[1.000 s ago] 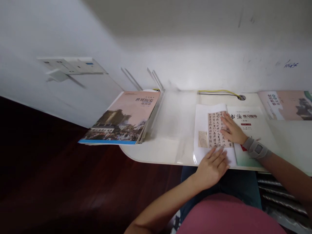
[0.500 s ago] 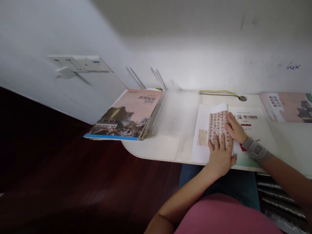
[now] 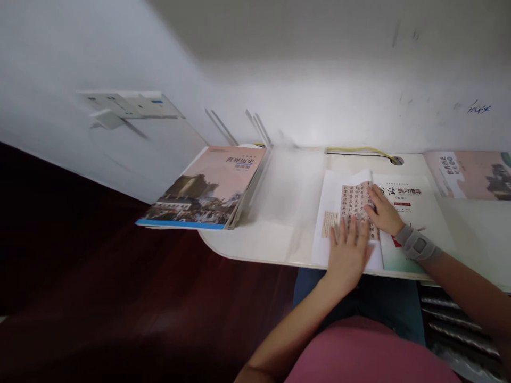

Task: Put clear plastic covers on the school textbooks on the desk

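Both hands, left hand (image 3: 348, 250) and right hand (image 3: 382, 213), lie flat with open grip on the white calligraphy booklet (image 3: 351, 213) bearing a tan text panel.

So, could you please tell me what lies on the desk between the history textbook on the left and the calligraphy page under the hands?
In the head view, only clear plastic sheeting lies between the history textbook and the calligraphy page.

matt paper page (image 3: 339, 205), glossy book cover (image 3: 207, 191)
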`<action>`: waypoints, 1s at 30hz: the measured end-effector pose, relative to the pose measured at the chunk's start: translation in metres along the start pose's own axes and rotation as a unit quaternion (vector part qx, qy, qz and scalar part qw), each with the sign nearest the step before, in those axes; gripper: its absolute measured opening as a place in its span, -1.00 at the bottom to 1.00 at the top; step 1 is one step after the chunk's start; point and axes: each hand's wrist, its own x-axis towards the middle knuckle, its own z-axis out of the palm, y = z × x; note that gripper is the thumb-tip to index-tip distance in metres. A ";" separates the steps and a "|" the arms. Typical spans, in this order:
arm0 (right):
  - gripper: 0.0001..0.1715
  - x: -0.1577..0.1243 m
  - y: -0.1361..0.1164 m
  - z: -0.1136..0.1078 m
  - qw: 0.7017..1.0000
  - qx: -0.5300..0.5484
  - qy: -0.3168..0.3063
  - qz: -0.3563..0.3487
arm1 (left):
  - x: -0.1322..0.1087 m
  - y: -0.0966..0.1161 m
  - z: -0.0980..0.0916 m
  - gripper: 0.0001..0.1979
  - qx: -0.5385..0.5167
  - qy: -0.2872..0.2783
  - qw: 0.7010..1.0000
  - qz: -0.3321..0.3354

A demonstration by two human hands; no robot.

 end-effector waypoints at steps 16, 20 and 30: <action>-0.16 -0.019 -0.017 0.007 0.999 -0.047 -0.019 -0.013 | -0.011 -0.155 -0.008 -0.57 -0.151 0.070 0.958 -0.233; -0.15 -0.019 -0.017 0.005 0.998 -0.052 -0.023 0.009 | -0.010 -0.169 -0.013 -0.63 -0.291 0.095 0.912 -0.274; -0.14 -0.020 -0.018 0.003 0.997 -0.067 -0.037 0.004 | -0.017 -0.169 -0.009 -0.56 -0.322 0.088 0.898 -0.287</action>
